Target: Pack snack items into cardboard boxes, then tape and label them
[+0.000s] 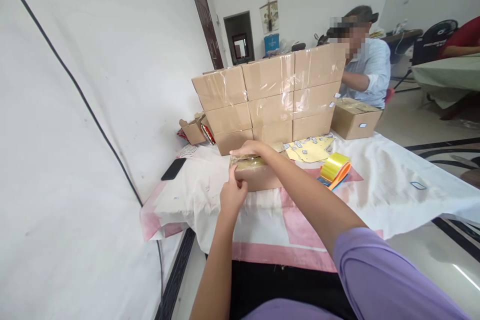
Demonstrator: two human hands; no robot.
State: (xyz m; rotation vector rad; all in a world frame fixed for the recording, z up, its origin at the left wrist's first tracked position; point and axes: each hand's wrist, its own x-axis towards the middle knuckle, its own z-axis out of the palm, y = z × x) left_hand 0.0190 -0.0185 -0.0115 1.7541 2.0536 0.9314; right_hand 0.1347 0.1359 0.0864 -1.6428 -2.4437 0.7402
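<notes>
Home-like room, packing workspace: taped cartons (270,97) 1 o'clock, tablecloth (255,220) 6 o'clock, wall hanging (269,16) 12 o'clock, paneled door (204,12) 11 o'clock.

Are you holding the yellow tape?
No, the yellow tape sits on the tablecloth, while the left hand and right hand touch a box.

White walls (75,125) line the room, and a black cable (80,84) slants down the nearest one. Farther back are a dark door (203,15), a doorway (238,30) and a hung picture (270,16). The glossy floor (403,122) has dark bands (438,145). Right, beside a cloth-covered table (446,74), stands a black object (427,47), perhaps a fan.
</notes>
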